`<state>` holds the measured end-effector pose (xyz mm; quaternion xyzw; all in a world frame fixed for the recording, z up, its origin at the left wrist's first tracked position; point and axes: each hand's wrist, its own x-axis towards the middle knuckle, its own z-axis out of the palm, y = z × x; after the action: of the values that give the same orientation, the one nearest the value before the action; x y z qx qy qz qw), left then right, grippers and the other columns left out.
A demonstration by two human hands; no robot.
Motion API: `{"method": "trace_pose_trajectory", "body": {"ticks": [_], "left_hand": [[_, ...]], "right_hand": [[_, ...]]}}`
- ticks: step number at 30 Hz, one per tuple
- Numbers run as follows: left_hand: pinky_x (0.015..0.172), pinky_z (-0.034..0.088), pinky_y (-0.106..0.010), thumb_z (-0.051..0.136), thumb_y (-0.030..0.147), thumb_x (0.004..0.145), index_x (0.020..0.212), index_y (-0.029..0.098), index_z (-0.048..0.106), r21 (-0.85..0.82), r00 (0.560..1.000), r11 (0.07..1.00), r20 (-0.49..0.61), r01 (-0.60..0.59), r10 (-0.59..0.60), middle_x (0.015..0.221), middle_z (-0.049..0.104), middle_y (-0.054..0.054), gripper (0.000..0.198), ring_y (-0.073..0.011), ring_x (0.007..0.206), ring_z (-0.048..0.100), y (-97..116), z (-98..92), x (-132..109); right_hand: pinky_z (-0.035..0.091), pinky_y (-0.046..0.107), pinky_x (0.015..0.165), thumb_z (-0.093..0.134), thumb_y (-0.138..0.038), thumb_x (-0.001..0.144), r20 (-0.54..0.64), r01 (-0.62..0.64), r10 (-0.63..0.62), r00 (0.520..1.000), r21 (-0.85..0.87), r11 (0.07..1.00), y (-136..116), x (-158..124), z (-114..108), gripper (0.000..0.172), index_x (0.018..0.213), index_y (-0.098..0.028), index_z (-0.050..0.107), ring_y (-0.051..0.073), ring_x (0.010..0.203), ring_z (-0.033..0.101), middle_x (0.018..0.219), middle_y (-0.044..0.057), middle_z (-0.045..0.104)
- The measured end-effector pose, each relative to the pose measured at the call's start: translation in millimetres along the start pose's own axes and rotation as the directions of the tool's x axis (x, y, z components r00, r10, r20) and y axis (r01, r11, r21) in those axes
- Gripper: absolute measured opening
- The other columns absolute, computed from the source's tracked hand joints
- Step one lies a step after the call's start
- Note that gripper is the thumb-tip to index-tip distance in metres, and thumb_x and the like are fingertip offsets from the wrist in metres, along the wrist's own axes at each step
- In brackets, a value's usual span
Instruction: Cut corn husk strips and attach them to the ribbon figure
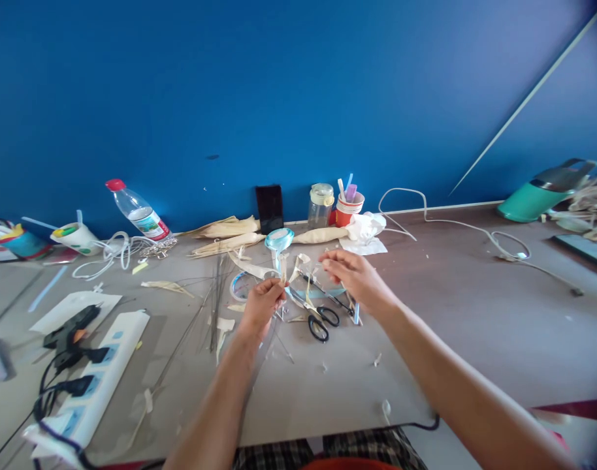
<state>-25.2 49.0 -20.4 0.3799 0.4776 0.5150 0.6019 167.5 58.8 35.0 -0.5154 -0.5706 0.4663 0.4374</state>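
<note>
My left hand (266, 301) is closed in a pinch on a small pale strip (284, 269) that stands up from its fingertips. To its right, my right hand (353, 274) is raised over the table with thumb and fingers pressed together; anything between them is too small to make out. Below and between the hands lie scissors (316, 320) with black handles. A roll of tape (240, 287) sits just left of my left hand. Behind the hands is a light blue round object (279, 239). Thin dark wires (215, 303) lie to the left.
Dried husks (225, 228), a dark phone (270, 209), a clear jar (321, 203) and paper cups (350, 207) stand along the blue wall. A plastic bottle (140, 212) leans at back left. A power strip (105, 378) lies front left; a green kettle-like container (533, 196) is far right.
</note>
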Motion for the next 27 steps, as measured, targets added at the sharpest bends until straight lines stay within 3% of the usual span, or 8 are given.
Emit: {"method": "trace_pose_trajectory", "body": {"ticks": [4, 8, 10, 14, 18, 21, 25, 27], "left_hand": [[0.044, 0.025, -0.02, 0.072, 0.031, 0.062, 0.063, 0.012, 0.062, -0.056, 0.999, 0.998, -0.034, -0.029, 0.027, 0.057, 0.055, 0.001, 0.021, -0.0029, 0.044, 0.033, 2.4, -1.9, -0.3], [0.046, 0.026, -0.02, 0.071, 0.032, 0.065, 0.063, 0.012, 0.061, -0.097, 0.997, 0.992, -0.032, -0.079, 0.076, 0.061, 0.056, 0.0, 0.022, -0.0027, 0.046, 0.035, -0.9, -5.6, 1.9], [0.046, 0.026, -0.02, 0.07, 0.032, 0.067, 0.065, 0.012, 0.062, -0.116, 0.996, 0.989, -0.028, -0.092, 0.089, 0.062, 0.056, 0.0, 0.022, -0.0021, 0.045, 0.035, -2.7, -7.2, 3.2], [0.046, 0.026, -0.02, 0.072, 0.032, 0.066, 0.064, 0.012, 0.062, -0.144, 0.995, 0.985, -0.037, -0.099, 0.095, 0.059, 0.055, 0.001, 0.022, -0.0016, 0.044, 0.034, -2.7, -7.9, 4.4], [0.046, 0.025, -0.019, 0.074, 0.031, 0.063, 0.066, 0.011, 0.064, -0.193, 0.995, 0.977, -0.037, -0.095, 0.089, 0.058, 0.054, 0.001, 0.023, -0.0014, 0.045, 0.035, -0.7, -7.1, 4.3], [0.046, 0.025, -0.02, 0.074, 0.032, 0.063, 0.069, 0.011, 0.065, -0.192, 0.995, 0.977, -0.036, -0.098, 0.092, 0.055, 0.052, 0.002, 0.024, -0.002, 0.044, 0.034, -0.2, -7.1, 4.1], [0.046, 0.025, -0.021, 0.074, 0.034, 0.063, 0.068, 0.011, 0.065, -0.179, 0.995, 0.979, -0.038, -0.094, 0.089, 0.055, 0.052, 0.003, 0.025, -0.0021, 0.044, 0.033, 0.3, -6.6, 4.0], [0.046, 0.025, -0.021, 0.073, 0.034, 0.062, 0.068, 0.012, 0.065, -0.164, 0.996, 0.983, -0.048, -0.087, 0.08, 0.054, 0.051, 0.003, 0.025, -0.0026, 0.045, 0.033, 1.1, -5.7, 3.8]], "right_hand": [[0.042, 0.028, 0.065, 0.053, -0.035, 0.08, -0.035, 0.076, -0.103, 0.994, -0.451, 0.889, 27.7, -9.1, -48.3, 0.027, 0.098, -0.018, 0.064, 0.016, 0.068, 0.056, 0.08, 0.003, 0.063], [0.042, 0.036, 0.082, 0.055, -0.03, 0.078, 0.029, 0.084, -0.114, 0.993, -0.852, 0.517, 74.6, -18.4, -85.1, 0.031, 0.106, -0.017, 0.063, 0.027, 0.096, 0.056, 0.101, 0.013, 0.062], [0.041, 0.038, 0.084, 0.056, -0.032, 0.078, 0.077, 0.083, -0.033, 0.997, -0.92, 0.383, 89.4, -22.9, -94.2, 0.036, 0.111, -0.018, 0.062, 0.03, 0.103, 0.054, 0.106, 0.014, 0.061], [0.04, 0.04, 0.084, 0.054, -0.034, 0.079, 0.109, 0.09, 0.054, 0.993, -0.956, 0.279, 94.8, -25.1, -97.7, 0.044, 0.119, -0.015, 0.057, 0.032, 0.103, 0.054, 0.113, 0.016, 0.057], [0.041, 0.035, 0.083, 0.052, -0.025, 0.078, 0.176, 0.143, 0.075, 0.981, -0.935, 0.324, 91.2, -19.9, -96.6, 0.035, 0.11, -0.013, 0.06, 0.028, 0.098, 0.056, 0.106, 0.015, 0.057], [0.043, 0.034, 0.082, 0.049, -0.022, 0.077, 0.185, 0.167, 0.006, 0.983, -0.898, 0.406, 92.6, -19.0, -100.3, 0.034, 0.109, -0.014, 0.059, 0.026, 0.096, 0.058, 0.107, 0.014, 0.057], [0.044, 0.037, 0.085, 0.051, -0.027, 0.076, 0.049, 0.167, -0.21, 0.976, -0.791, 0.589, 84.1, -23.9, -108.8, 0.036, 0.11, -0.017, 0.058, 0.026, 0.096, 0.057, 0.11, 0.014, 0.057], [0.045, 0.037, 0.08, 0.055, -0.034, 0.075, 0.0, 0.152, -0.2, 0.98, -0.647, 0.747, 69.7, -27.5, -109.2, 0.036, 0.107, -0.019, 0.059, 0.026, 0.091, 0.058, 0.105, 0.013, 0.06]]}}
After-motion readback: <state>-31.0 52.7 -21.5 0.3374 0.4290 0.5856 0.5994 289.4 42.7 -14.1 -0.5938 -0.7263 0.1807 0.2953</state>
